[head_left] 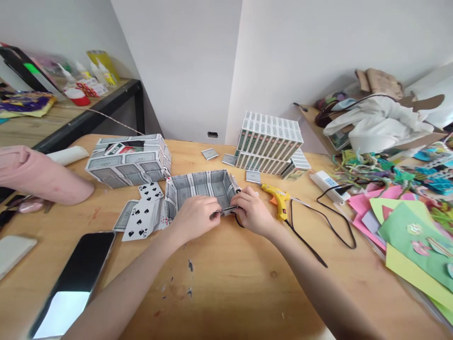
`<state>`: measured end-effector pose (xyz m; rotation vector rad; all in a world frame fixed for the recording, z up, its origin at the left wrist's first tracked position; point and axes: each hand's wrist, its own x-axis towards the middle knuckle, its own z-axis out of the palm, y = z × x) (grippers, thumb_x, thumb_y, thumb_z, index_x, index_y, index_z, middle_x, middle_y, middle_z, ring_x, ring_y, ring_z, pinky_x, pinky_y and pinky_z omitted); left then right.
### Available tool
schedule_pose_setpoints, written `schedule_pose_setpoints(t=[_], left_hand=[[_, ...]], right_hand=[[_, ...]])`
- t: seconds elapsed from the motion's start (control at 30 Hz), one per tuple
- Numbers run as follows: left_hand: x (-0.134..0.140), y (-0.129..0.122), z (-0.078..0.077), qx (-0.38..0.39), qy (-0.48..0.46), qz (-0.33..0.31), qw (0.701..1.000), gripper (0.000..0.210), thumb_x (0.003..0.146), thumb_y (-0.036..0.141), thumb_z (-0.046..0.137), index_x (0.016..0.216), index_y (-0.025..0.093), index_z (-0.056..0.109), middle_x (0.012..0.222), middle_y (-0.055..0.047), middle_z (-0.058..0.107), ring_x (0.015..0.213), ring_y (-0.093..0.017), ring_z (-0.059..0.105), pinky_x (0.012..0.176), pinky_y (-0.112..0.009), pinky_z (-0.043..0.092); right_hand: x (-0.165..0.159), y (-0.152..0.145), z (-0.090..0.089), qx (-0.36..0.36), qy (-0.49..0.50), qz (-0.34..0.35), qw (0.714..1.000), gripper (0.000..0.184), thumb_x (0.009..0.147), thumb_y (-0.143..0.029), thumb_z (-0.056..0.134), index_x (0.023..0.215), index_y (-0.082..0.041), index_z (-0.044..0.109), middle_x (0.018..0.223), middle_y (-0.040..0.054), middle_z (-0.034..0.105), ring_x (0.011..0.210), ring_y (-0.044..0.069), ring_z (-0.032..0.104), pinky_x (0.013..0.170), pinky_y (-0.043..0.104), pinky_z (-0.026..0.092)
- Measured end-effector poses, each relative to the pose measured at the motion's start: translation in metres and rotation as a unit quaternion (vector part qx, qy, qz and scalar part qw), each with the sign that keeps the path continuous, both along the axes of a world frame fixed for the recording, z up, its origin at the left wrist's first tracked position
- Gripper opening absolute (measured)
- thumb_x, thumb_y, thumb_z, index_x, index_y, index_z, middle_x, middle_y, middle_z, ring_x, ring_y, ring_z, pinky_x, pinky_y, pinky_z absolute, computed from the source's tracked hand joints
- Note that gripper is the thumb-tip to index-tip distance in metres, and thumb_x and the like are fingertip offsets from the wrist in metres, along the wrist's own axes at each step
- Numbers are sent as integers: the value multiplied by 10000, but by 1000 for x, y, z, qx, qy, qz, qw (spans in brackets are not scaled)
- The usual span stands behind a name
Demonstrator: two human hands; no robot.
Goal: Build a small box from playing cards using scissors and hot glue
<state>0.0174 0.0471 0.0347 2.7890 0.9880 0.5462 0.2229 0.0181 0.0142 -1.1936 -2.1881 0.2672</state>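
Both the left hand (198, 215) and right hand (255, 211) grip one thin flat card (228, 209), seen edge-on, at frame centre, by the near side of an open grey-patterned playing-card box (194, 186). One yellow plastic glue gun (282, 202) lies right of centre on the wooden worktop (230, 288).

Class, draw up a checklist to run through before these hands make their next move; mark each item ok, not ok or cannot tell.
1. Left hand and right hand on the thin piece: ok.
2. Thin piece fixed to the open box: cannot tell.
3. Glue gun apart from both hands: ok.
4. Glue gun heated: cannot tell.
5. Playing cards neatly stacked: not ok, spread out beside the box.
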Motion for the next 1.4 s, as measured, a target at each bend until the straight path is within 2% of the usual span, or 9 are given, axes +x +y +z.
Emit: schedule_pose_setpoints(t=[0.2, 0.43, 0.57, 0.7, 0.93, 1.13, 1.4], left_hand=[[-1, 3, 1, -8, 9, -13, 1000, 170, 796, 155, 510, 696, 195, 641, 659, 17, 611, 629, -139, 537, 602, -272, 376], [1, -4, 9, -14, 44, -7, 999, 104, 771, 205, 557, 837, 188, 636, 801, -12, 638, 723, -175, 585, 625, -298, 414], [7, -2, 6, 6, 55, 0, 998, 169, 877, 276, 536, 770, 183, 628, 756, -12, 633, 700, -175, 591, 617, -305, 401], [10, 1, 2, 3, 52, 1, 999, 186, 896, 215, 522, 758, 190, 645, 720, 1, 634, 672, -164, 587, 601, -297, 378], [17, -8, -3, 58, 28, 42, 997, 219, 836, 98, 491, 657, 168, 597, 665, -24, 597, 637, -174, 564, 606, -321, 365], [20, -13, -11, 68, 0, 60, 996, 218, 794, 44, 462, 683, 166, 605, 677, -36, 593, 663, -178, 553, 713, -339, 404], [19, -12, -17, 82, -12, 57, 995, 235, 794, 41, 448, 647, 170, 578, 656, -31, 575, 644, -169, 520, 718, -326, 408]], right_hand=[[-3, 0, -5, -9, 9, -21, 1000, 215, 775, -22, 511, 780, -191, 643, 827, 68, 664, 812, 217, 484, 751, 372, 470], [-3, 1, 0, -29, 3, -25, 999, 229, 765, -11, 500, 771, -189, 645, 821, 67, 666, 826, 223, 495, 758, 373, 472], [-3, 1, 1, -37, 4, -30, 999, 224, 771, -18, 504, 771, -188, 649, 820, 71, 665, 827, 225, 499, 751, 379, 470], [-4, 1, 0, -38, 21, -31, 999, 203, 775, -24, 531, 764, -189, 649, 811, 63, 674, 819, 219, 509, 749, 373, 474], [-5, 0, 2, -56, 43, -26, 997, 178, 772, -30, 573, 771, -190, 652, 825, 38, 678, 806, 183, 547, 759, 338, 486], [-10, 0, 5, -71, 19, -62, 995, 243, 709, 30, 534, 720, -190, 639, 768, 40, 657, 797, 195, 535, 725, 321, 463], [-15, 3, 12, -73, -47, -92, 992, 191, 666, -17, 555, 631, -196, 614, 683, 45, 633, 758, 213, 527, 697, 338, 365]])
